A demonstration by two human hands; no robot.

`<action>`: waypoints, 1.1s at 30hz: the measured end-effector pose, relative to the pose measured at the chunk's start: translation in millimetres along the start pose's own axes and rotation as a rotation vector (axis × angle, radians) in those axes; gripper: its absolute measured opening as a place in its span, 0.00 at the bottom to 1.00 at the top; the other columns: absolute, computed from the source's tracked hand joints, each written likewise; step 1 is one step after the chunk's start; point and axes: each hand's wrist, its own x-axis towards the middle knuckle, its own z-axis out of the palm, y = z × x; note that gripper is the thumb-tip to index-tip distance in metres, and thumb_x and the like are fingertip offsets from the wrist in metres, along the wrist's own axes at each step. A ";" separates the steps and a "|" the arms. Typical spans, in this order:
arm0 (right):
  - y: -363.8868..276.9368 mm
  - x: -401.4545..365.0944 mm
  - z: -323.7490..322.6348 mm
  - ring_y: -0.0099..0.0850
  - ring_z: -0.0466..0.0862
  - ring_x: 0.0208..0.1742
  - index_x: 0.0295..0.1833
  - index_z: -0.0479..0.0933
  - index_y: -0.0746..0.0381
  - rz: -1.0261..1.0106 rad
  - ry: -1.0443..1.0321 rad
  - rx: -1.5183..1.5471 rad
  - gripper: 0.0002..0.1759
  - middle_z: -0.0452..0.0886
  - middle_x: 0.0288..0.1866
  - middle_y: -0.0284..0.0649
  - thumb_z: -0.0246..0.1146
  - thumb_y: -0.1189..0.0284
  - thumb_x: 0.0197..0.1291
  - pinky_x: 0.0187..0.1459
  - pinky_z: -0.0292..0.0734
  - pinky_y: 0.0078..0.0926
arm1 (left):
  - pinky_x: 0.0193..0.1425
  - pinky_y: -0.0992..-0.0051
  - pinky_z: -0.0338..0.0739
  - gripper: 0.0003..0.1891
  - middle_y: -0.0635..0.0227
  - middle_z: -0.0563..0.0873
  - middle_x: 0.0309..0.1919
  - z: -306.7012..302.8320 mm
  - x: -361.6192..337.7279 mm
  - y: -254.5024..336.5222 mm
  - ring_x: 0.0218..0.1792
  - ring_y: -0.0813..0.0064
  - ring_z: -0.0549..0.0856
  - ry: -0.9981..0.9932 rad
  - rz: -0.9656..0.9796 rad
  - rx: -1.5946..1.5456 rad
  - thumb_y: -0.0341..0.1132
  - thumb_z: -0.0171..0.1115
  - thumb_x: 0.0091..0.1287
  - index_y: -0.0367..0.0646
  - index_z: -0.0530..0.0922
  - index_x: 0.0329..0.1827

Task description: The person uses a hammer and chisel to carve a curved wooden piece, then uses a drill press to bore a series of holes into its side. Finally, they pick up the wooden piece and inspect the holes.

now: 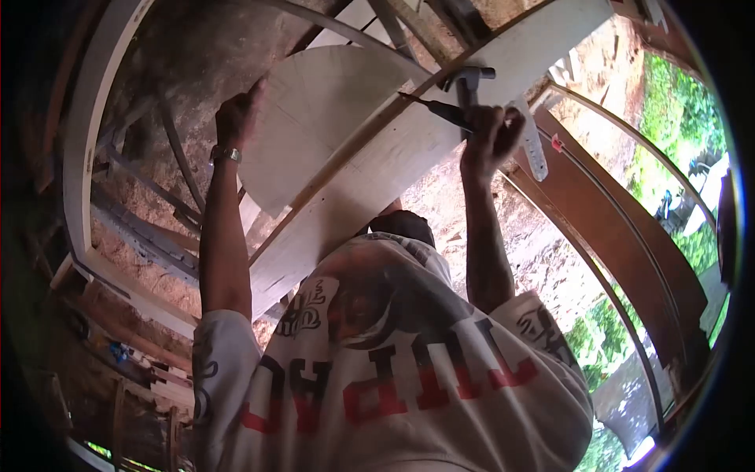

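At the right side of the view, 1 long curved brown panel (661, 275) runs diagonally, with 1 thin pale curved strip (634, 236) along its face. Bright green foliage (668, 102) shows beyond it, at the far right. At the lower right lies 1 flat grey sheet (635, 393), near the panel's lower end. At the left, 1 pale curved frame (77, 149) borders rough reddish-brown ground (169, 212). Several dark straight bars (179, 145) cross inside the frame. At the lower left, short pale wooden pieces (173, 385) lie near 1 small blue object (119, 352), too indistinct to identify.
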 end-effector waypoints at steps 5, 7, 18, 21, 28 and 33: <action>-19.3 9.1 34.2 0.22 0.78 0.33 0.50 0.60 0.60 -0.003 -0.137 -0.260 0.09 0.79 0.31 0.36 0.55 0.78 0.77 0.39 0.75 0.23 | 0.42 0.57 0.74 0.43 0.48 0.84 0.26 -6.1 8.5 6.9 0.32 0.54 0.83 -0.032 -0.058 -0.032 0.74 0.47 0.70 0.34 0.82 0.30; -3.5 -9.9 -11.2 0.22 0.79 0.33 0.49 0.60 0.59 0.105 -0.056 0.000 0.08 0.79 0.30 0.37 0.54 0.77 0.77 0.38 0.76 0.24 | 0.41 0.57 0.74 0.42 0.48 0.83 0.25 -2.0 8.0 3.7 0.31 0.53 0.83 -0.020 -0.105 -0.055 0.73 0.47 0.71 0.34 0.81 0.30; 14.9 15.9 -20.3 0.23 0.76 0.21 0.46 0.68 0.61 0.105 0.236 -0.043 0.11 0.74 0.23 0.33 0.56 0.65 0.80 0.26 0.74 0.24 | 0.45 0.53 0.76 0.42 0.44 0.86 0.32 -12.7 6.6 0.6 0.35 0.44 0.85 -0.079 -0.110 0.044 0.73 0.45 0.72 0.36 0.84 0.36; 16.1 8.0 -61.2 0.25 0.75 0.21 0.45 0.68 0.60 0.333 0.542 0.039 0.14 0.72 0.20 0.32 0.56 0.60 0.80 0.29 0.78 0.27 | 0.45 0.53 0.76 0.41 0.44 0.87 0.34 -14.5 0.0 -27.7 0.38 0.45 0.86 0.022 -0.100 0.045 0.73 0.45 0.72 0.38 0.85 0.44; -69.1 31.2 -52.5 0.24 0.66 0.20 0.39 0.66 0.55 0.185 0.446 0.062 0.18 0.65 0.18 0.29 0.54 0.55 0.80 0.34 0.77 0.33 | 0.48 0.54 0.77 0.43 0.41 0.89 0.43 -22.5 -25.3 -92.0 0.43 0.44 0.87 0.225 -0.330 -0.210 0.74 0.44 0.72 0.38 0.88 0.49; -78.9 23.3 -112.5 0.26 0.72 0.28 0.56 0.73 0.64 0.180 0.577 -0.036 0.20 0.69 0.28 0.34 0.53 0.56 0.81 0.35 0.80 0.35 | 0.40 0.59 0.74 0.41 0.51 0.84 0.24 -9.2 14.4 -41.4 0.31 0.59 0.81 -0.012 -0.147 -0.167 0.72 0.49 0.72 0.36 0.84 0.29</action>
